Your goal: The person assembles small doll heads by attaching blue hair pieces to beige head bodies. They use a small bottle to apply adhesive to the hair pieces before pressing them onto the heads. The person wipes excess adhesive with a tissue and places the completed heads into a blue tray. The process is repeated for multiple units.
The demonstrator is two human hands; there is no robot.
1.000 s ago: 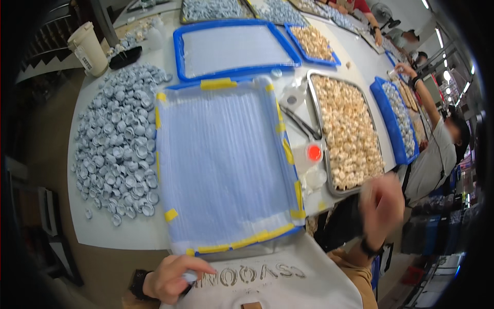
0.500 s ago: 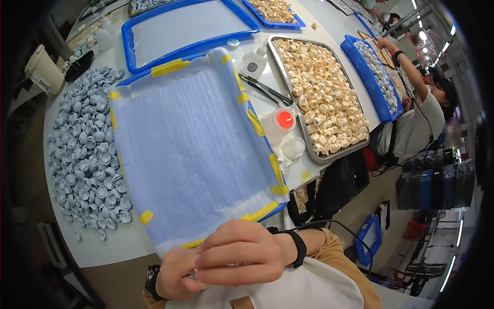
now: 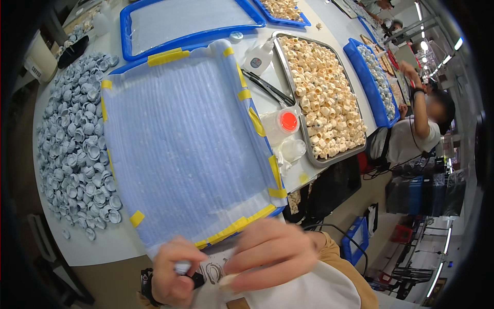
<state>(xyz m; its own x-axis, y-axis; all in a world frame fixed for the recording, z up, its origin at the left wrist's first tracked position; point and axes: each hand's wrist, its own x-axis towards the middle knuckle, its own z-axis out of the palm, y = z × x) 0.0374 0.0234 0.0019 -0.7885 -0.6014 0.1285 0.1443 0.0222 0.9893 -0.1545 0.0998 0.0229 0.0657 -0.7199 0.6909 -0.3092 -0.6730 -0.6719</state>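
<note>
Low in front of my body, my left hand (image 3: 177,270) is closed on a small pale blue-grey piece (image 3: 182,267), which shows between thumb and fingers. My right hand (image 3: 272,253), slightly blurred, is beside it with its fingers curled together. A pale bit shows at those fingertips, too smeared to name. Both hands are at the near edge of a blue tray (image 3: 279,211) lined with a bluish translucent sheet (image 3: 185,139), fixed round the rim with yellow tape (image 3: 164,56). A heap of blue-grey cup-shaped pieces (image 3: 77,154) lies on the table to the left.
Right of the lined tray are a metal tray (image 3: 309,159) of cream hollow pieces, black tweezers (image 3: 270,87), a squeeze bottle (image 3: 258,56) and a red-topped cup (image 3: 288,122). Another blue tray (image 3: 126,31) lies behind. A co-worker (image 3: 417,129) sits at the right.
My hands were together with the right over the left; now they are apart, the right farther right, and the blue-grey piece shows in the left. The co-worker's raised arm has shifted.
</note>
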